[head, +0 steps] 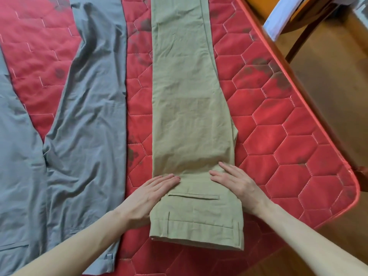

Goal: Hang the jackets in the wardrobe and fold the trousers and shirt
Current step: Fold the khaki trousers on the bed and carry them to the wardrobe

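- The khaki trousers point(185, 120) lie flat on the red mattress point(278, 148), folded lengthwise so one leg covers the other, the waistband at the near edge and the legs running away toward the far edge.
- A welt pocket point(194, 196) faces up just beyond the waistband, between the two hands.
- The left hand point(147, 198) rests palm down on the trousers' left edge beside the pocket, fingers straight and together, tips pointing right across the cloth; it is flat and grips nothing.
- The right hand point(237, 182) rests palm down on the trousers' right edge, fingers stretched out and pointing left and away; it too is flat, pressing rather than grasping.
- The fingertips of both hands lie just past the pocket, near each other but apart, with a strip of khaki cloth between them.
- Both forearms come in from the near corners, bare.
- The grey trousers point(79, 126) lie spread open on the left part of the mattress, legs apart in a V, waistband toward the near edge; they sit just beside the khaki pair with a strip of red between them.
- The mattress has hexagon quilting and dark stains, and its right near corner is rounded.
- Beyond its right edge is a wooden floor point(328, 92), and a chair point(292, 22) stands at the far right.
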Action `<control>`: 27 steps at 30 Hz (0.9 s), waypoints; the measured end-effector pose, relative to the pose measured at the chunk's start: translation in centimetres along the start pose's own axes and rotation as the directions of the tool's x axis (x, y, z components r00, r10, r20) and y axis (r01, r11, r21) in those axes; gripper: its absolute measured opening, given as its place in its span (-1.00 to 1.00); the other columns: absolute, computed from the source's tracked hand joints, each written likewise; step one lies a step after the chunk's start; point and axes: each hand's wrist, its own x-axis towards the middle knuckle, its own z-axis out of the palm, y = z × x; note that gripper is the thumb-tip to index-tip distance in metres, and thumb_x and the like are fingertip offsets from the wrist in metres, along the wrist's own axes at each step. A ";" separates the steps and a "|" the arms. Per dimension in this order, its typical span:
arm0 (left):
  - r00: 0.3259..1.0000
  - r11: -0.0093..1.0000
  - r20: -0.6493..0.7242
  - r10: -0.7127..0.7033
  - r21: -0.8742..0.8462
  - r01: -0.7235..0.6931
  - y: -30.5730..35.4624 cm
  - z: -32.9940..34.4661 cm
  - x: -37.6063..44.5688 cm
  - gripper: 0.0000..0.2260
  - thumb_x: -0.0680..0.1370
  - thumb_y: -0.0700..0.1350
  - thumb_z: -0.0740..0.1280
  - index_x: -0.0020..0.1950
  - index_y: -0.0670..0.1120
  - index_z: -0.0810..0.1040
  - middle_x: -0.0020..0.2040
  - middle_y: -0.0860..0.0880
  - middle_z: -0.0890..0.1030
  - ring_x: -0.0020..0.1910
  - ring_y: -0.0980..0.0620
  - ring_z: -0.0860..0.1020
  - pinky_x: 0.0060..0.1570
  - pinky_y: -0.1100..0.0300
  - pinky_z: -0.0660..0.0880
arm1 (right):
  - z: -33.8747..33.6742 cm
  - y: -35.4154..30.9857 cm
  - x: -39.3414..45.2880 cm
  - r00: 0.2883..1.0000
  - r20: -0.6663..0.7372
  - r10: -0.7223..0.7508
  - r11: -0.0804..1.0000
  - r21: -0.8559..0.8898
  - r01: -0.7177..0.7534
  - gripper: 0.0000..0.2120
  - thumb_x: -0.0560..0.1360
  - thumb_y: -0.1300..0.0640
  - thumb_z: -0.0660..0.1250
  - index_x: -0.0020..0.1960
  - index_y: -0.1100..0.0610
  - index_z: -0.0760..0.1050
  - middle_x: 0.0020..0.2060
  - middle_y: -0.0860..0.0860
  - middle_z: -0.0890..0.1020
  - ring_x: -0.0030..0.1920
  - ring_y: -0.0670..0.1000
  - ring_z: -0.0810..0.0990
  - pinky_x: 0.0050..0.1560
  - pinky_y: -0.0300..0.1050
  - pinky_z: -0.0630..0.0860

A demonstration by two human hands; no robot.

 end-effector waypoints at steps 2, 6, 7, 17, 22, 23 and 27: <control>0.992 0.979 -0.007 -0.125 -0.164 0.123 0.4 -0.7 0.6 -0.38 0.60 0.23 0.11 0.64 0.03 0.26 0.57 0.19 0.32 0.59 0.22 0.25 0.52 0.32 0.14 | -0.2 -0.4 0.7 0.994 -0.038 0.098 0.991 0.094 -0.094 -0.72 0.61 0.14 0.36 0.29 0.13 0.64 0.36 -0.08 0.63 0.50 0.11 0.48 0.48 0.17 0.40; 0.787 0.679 -0.121 -0.605 -0.595 0.430 1.3 -1.3 3.2 -0.64 0.71 0.02 0.16 0.39 -0.07 0.59 0.27 0.00 0.65 0.31 -0.21 0.58 0.14 0.27 0.55 | -0.4 -0.3 2.4 0.945 -0.084 0.316 0.930 0.227 -0.290 -0.68 0.49 0.10 0.45 0.20 0.20 0.69 0.16 0.07 0.73 0.21 0.14 0.70 0.23 -0.01 0.52; 0.749 0.718 -0.232 -0.621 -0.553 0.424 1.1 -1.5 3.7 -0.50 0.67 0.17 0.10 0.27 -0.14 0.66 0.20 -0.13 0.71 0.19 -0.28 0.62 0.10 0.07 0.59 | -0.6 -0.5 3.0 0.896 -0.062 0.440 0.855 0.336 -0.396 -0.74 0.51 0.11 0.48 0.17 0.18 0.69 0.09 0.07 0.75 0.11 0.10 0.72 0.11 -0.06 0.55; 0.528 0.716 -0.488 -0.695 -0.537 0.447 0.4 -2.4 6.6 -0.68 0.59 0.22 0.20 -0.03 -0.02 0.50 -0.33 0.04 0.58 -0.29 -0.11 0.55 -0.19 -0.12 0.51 | 1.1 -2.3 8.6 0.456 -0.260 0.851 0.524 0.471 -0.710 -0.65 0.71 0.03 0.16 -0.16 0.21 0.43 -0.23 0.02 0.50 -0.20 0.18 0.52 -0.20 0.03 0.30; 0.601 0.822 -0.565 -0.564 -0.449 0.350 0.2 -3.0 7.7 -0.94 0.72 -0.14 0.24 0.12 0.02 0.46 -0.33 0.09 0.50 -0.36 -0.09 0.43 -0.31 -0.09 0.45 | 1.1 -2.2 9.1 0.360 -0.299 0.884 0.461 0.419 -0.783 -0.68 0.73 0.09 0.18 -0.05 0.29 0.53 -0.11 0.16 0.59 -0.09 0.29 0.59 -0.22 0.05 0.35; 0.597 0.819 -0.564 -0.570 -0.440 0.368 -0.3 -3.3 8.2 -0.94 0.72 -0.14 0.25 0.13 0.03 0.46 -0.32 0.05 0.54 -0.34 -0.18 0.48 -0.30 -0.12 0.46 | 1.0 -2.1 9.3 0.359 -0.295 0.886 0.457 0.410 -0.790 -0.68 0.73 0.10 0.18 -0.05 0.29 0.54 -0.11 0.16 0.60 -0.08 0.29 0.59 -0.22 0.03 0.31; 0.457 0.683 -0.515 -0.725 -0.456 0.571 -0.7 -3.5 10.3 -0.88 0.69 0.04 0.25 0.03 0.03 0.47 -0.19 -0.16 0.68 -0.13 -0.36 0.60 -0.19 -0.12 0.49 | 1.0 -1.8 9.7 0.332 -0.262 0.906 0.416 0.417 -0.808 -0.72 0.70 0.16 0.28 -0.15 0.27 0.49 -0.18 0.17 0.58 -0.14 0.31 0.58 -0.20 0.01 0.18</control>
